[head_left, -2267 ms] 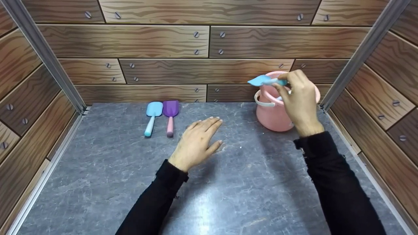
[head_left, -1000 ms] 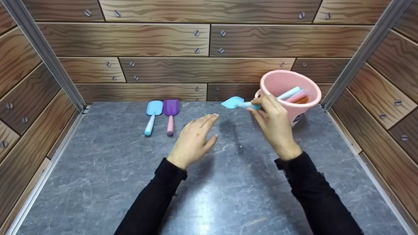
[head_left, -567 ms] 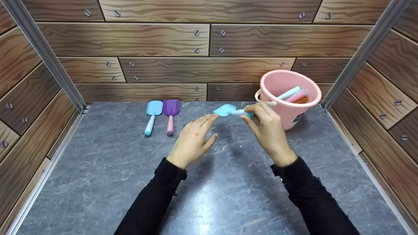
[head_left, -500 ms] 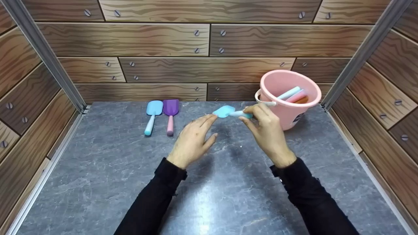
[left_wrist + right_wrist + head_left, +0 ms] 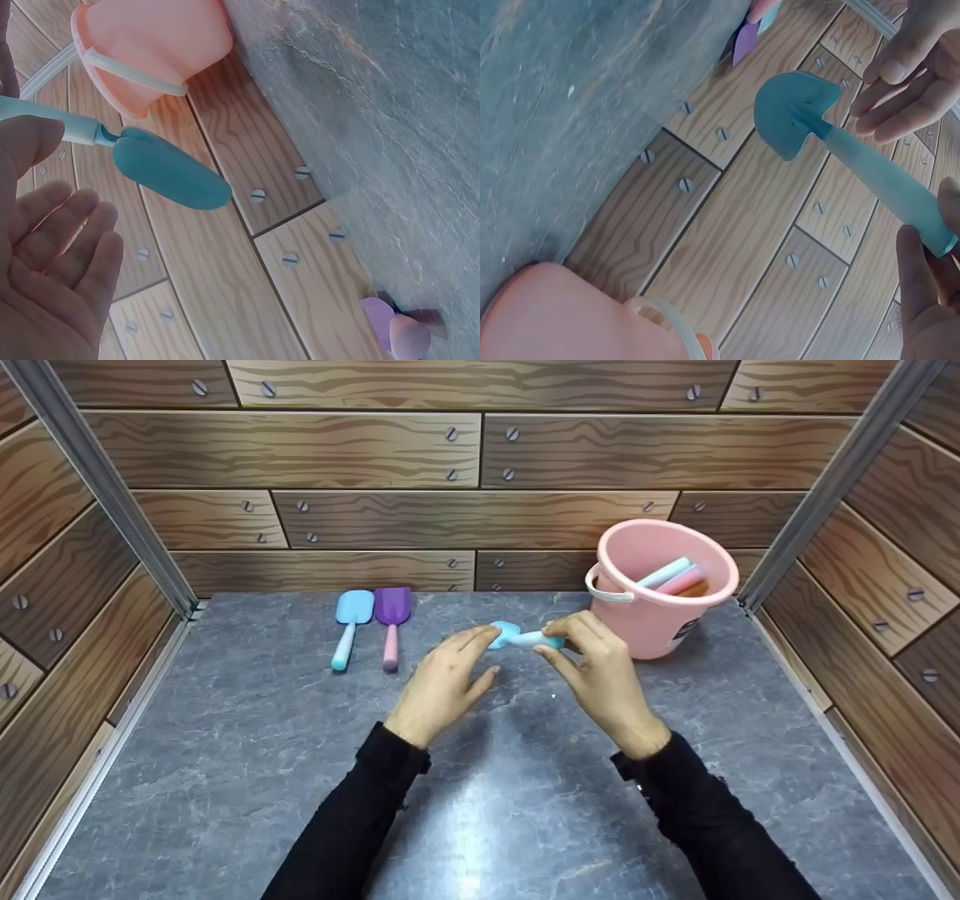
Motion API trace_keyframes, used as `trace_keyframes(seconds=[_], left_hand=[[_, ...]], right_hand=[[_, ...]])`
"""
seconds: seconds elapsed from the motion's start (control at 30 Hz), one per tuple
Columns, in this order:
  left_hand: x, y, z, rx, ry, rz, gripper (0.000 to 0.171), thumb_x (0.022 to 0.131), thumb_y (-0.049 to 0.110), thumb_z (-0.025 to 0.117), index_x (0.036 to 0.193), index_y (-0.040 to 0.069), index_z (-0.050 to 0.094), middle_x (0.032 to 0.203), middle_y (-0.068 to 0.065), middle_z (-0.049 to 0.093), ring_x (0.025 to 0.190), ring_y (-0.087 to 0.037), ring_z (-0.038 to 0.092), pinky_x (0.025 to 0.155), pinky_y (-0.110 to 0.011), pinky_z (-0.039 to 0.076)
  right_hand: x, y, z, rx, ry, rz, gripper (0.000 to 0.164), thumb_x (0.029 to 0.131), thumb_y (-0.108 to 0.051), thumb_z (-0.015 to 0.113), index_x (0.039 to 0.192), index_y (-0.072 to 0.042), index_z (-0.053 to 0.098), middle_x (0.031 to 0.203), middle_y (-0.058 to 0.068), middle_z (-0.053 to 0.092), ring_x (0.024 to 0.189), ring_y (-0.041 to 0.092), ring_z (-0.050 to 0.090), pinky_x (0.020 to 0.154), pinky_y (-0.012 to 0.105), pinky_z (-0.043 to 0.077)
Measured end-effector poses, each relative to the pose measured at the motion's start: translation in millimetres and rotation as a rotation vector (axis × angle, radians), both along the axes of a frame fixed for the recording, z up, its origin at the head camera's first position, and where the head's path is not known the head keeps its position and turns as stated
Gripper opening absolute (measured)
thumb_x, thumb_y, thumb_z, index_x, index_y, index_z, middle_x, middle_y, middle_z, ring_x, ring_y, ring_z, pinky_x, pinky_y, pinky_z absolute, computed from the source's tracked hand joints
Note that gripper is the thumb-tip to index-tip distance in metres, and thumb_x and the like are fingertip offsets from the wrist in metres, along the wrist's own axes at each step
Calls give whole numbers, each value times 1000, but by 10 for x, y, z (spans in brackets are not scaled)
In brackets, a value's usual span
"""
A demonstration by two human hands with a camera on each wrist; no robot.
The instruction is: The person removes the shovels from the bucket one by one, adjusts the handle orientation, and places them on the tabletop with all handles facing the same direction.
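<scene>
My right hand (image 5: 604, 679) pinches a small light-blue toy trowel (image 5: 531, 638) by the end of its handle, above the table. The trowel's blade points left, toward my left hand (image 5: 446, 679). In the head view the left fingertips overlap the blade, but the right wrist view shows a gap between the left hand (image 5: 919, 75) and the trowel (image 5: 877, 176). The left fingers are loosely extended and hold nothing. A pink bucket (image 5: 634, 622) stands tilted-looking at the back right, with several toy handles (image 5: 665, 574) inside; their far ends are hidden.
On the table (image 5: 247, 765), at the back left, a blue toy shovel (image 5: 354, 607) and a purple shovel (image 5: 392, 606) with a pink handle lie side by side. Wood-patterned walls (image 5: 375, 521) enclose the back and both sides.
The right hand has brought the trowel from over the bucket leftward and toward the person, up to the left hand. The left hand has stayed nearly in place.
</scene>
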State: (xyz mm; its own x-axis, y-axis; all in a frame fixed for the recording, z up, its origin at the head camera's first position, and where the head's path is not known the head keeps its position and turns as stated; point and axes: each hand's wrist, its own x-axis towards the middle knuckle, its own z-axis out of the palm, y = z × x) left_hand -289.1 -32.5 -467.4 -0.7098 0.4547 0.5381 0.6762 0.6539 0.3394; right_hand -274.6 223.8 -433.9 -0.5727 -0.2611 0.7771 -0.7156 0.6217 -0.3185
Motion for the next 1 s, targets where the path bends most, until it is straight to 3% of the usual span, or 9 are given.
trace_keyframes(seconds=[0.2,0.47,0.77,1.0], left_hand=[[7,14,9,0,6,-13,55,109,15,85,160,2,67,160,-20,75,146,-39,75,130,-53,60],[29,49,20,-1,9,-49,50,107,14,87,155,5,72,153,-16,79,141,-36,78,125,-50,64],[31,88,-12,61,64,-112,30,107,11,86,136,7,81,127,-10,88,118,-29,86,108,-40,72],[24,69,-4,65,80,-140,26,106,9,86,132,6,81,124,-10,88,114,-28,87,106,-37,73]], right_hand=[[52,-52,-27,-41,-63,41,17,100,-11,92,111,-4,81,112,10,82,102,22,80,93,14,64],[129,-123,-81,-65,-158,84,17,100,-11,92,111,-4,80,116,11,81,109,22,82,97,27,73],[189,-173,-122,-128,-258,132,18,101,-10,91,113,-3,80,120,12,81,113,23,82,100,24,72],[174,-136,-90,-58,-265,154,21,103,-14,90,119,-4,80,121,10,80,115,21,81,101,30,73]])
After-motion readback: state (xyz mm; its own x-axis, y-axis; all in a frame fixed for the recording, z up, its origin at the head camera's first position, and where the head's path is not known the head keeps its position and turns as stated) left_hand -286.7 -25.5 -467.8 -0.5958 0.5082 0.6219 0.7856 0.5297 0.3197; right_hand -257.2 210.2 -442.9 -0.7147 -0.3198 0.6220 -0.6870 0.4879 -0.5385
